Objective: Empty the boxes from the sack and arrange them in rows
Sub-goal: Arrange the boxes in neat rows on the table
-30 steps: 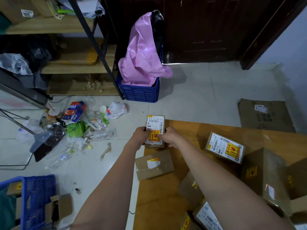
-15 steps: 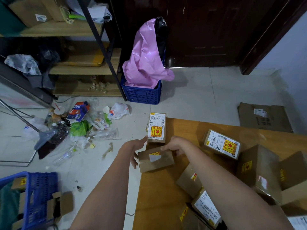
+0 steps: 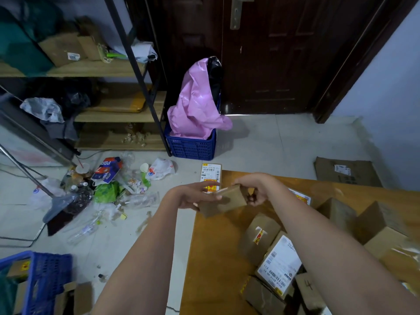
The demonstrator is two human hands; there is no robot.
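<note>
While tilted, small box, between left hand, right hand.

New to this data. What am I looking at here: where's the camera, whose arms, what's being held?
There is no robot. A person wears a wide-angle camera on the head, looking forward and down, so the two bare arms entering from the bottom are theirs. The left hand and right hand together hold a small plain brown cardboard box above the far left corner of an orange-brown wooden board. Just beyond it lies a small box with a white and yellow shipping label. More brown cardboard boxes lie loosely piled on the board's right side. Off the board are grey floor tiles, scattered litter and a blue plastic crate with a pink bag.
</note>
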